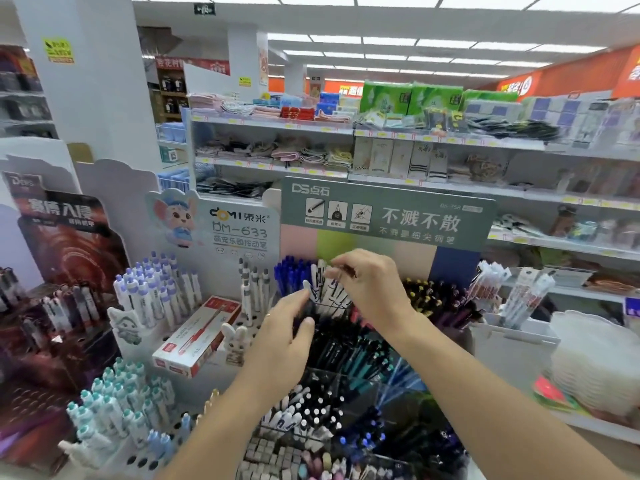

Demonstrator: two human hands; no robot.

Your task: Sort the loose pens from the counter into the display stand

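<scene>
A tiered clear display stand (346, 372) full of pens sits in front of me under a green header card (388, 213). My left hand (284, 337) reaches into its upper rows and closes on a bunch of dark pens (304, 315), blurred by motion. My right hand (370, 282) is just above and to the right, pinching the top of a thin pen (346, 270) over the white pens (329, 285) in the back row. Blue pens (291, 275) stand to the left of these.
A white stand with purple-capped pens (156, 289) and a red-and-white pen box (197, 336) lie to the left. Teal-capped pens (117, 403) stand at lower left. Packaged pens in a white holder (512, 299) and stacked white trays (595, 362) are at right. Store shelves (381, 140) run behind.
</scene>
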